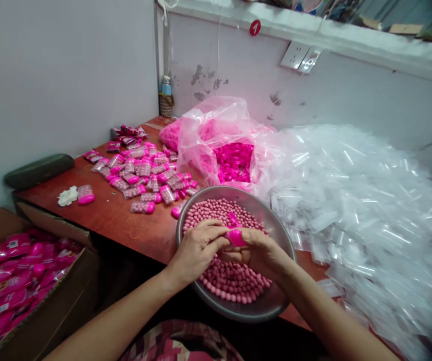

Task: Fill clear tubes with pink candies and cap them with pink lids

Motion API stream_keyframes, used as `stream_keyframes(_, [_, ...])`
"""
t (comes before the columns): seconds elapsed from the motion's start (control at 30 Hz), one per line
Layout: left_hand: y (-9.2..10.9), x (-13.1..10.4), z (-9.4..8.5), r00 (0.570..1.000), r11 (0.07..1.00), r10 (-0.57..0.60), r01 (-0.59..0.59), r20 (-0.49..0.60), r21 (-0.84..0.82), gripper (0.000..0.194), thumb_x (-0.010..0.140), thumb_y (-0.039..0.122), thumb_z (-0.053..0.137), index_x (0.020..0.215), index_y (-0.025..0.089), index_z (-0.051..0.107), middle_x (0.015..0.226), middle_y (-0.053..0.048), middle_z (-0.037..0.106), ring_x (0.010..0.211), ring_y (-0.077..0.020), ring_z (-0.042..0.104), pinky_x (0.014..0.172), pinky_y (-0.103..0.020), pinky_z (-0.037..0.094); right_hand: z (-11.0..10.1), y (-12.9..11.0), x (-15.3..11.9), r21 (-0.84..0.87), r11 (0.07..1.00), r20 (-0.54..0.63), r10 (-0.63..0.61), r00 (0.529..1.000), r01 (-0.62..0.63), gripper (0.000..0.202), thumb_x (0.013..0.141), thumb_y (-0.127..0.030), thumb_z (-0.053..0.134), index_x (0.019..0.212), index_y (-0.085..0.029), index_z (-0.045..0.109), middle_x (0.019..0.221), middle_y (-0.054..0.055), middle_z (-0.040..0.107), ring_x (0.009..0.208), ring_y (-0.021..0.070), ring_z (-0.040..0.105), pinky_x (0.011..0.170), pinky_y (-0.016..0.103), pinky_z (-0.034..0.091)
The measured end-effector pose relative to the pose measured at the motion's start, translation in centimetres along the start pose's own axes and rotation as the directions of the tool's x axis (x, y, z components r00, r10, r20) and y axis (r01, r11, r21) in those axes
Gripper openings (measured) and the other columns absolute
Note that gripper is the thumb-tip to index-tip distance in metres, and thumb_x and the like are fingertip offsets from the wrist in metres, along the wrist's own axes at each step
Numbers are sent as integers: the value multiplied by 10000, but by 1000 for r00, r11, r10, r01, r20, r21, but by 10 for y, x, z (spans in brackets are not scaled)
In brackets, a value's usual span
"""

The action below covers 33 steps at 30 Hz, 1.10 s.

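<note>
Over a metal bowl of pink balls, my two hands meet. My right hand is closed on a bright pink cap, its thumb lying along the cap's right side. From the left, my left hand reaches the same cap with its fingers drawn together; whatever lies between those fingers is hidden. Another small pink piece shows just above the cap, over the balls.
Filled pink-capped packs lie left on the red table. Behind the bowl stands an open bag of pink caps. Clear plastic cases are heaped right. A carton of pink packets stands lower left.
</note>
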<state>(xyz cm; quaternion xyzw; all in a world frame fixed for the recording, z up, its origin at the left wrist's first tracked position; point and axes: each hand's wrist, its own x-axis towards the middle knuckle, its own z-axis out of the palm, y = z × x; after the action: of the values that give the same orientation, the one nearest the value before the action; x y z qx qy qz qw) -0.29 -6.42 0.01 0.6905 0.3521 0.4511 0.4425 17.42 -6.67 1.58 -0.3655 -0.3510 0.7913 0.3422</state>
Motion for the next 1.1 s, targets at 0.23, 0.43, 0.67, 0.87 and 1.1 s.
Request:
stream_keyframes(0.23, [4,0,-2,1000,1000,13,-13,-6,23,231,832,148,527,980,203,696,956,-55,668,943,-173,590,877,-295,454,5,9,9,54,999,-82,5,997,0,247,708,-261,572,905,-133,649,819,87,702,849,223,648,860,437,467])
stream_keyframes(0.43, [-2,0,1,1000,1000,16,-16,-14,15,210,829,173,534,965,188,693,963,-47,682,954,-176,601,896,-299,451,8,11,9,31,999,-33,16,999,-15,291,776,-339,545,984,-145,607,932,104,681,908,222,635,837,421,484])
stream_keyframes(0.67, [13,52,-45,943,999,-31,39,-332,18,342,808,264,586,1116,116,608,1125,-71,653,1038,-193,597,937,-338,456,-29,-37,-40,-413,861,-250,-422,872,298,381,796,-483,558,1069,-218,557,1124,83,600,986,203,595,807,380,504])
stream_keyframes(0.87, [15,64,-57,918,972,96,-2,-385,236,412,810,305,601,1199,183,544,1211,-25,604,1105,-182,557,971,-339,431,-117,-29,-130,-919,221,-393,-523,756,-325,192,812,-262,537,940,-162,638,900,90,665,827,230,620,763,403,488])
stream_keyframes(1.1, [-4,32,-18,947,974,-133,180,-294,140,316,793,319,602,1068,168,638,1078,-19,675,1009,-193,610,952,-345,450,-174,31,-160,-775,-433,-208,-513,833,-460,387,731,28,403,956,-190,631,1148,133,584,1004,270,565,791,397,446])
